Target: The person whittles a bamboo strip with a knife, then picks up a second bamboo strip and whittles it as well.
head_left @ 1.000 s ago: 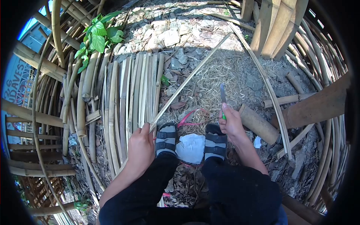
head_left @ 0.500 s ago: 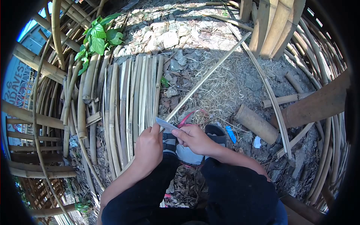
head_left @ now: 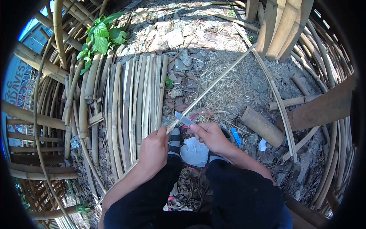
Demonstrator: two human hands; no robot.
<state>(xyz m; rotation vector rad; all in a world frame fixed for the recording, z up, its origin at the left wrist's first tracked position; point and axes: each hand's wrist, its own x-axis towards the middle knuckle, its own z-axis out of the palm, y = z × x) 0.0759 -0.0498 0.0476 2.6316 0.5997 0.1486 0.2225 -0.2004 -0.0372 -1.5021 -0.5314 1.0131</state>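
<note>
My left hand [head_left: 153,147] is closed around a long, thin bamboo strip [head_left: 213,84]. The strip slants from the lower left, past my forearm, up to the far right. My right hand [head_left: 209,136] grips a knife [head_left: 185,120], its handle mostly hidden by my fingers. The blade lies against the strip just beyond my left hand. Below, between my feet, is a pale grey stone-like block [head_left: 194,153]. Thin curly shavings [head_left: 223,89] cover the ground under the strip.
A row of split bamboo slats [head_left: 133,103] lies at left, beside a leafy plant [head_left: 100,38]. To the right are a short bamboo section [head_left: 262,126], a thick pole [head_left: 324,105], a blue plastic object [head_left: 235,136] and a long split strip [head_left: 280,103].
The knife has moved up and forward along the strip, away from my left hand. My right hand has shifted right, uncovering more of the pale block. The strip's far end sits slightly lower.
</note>
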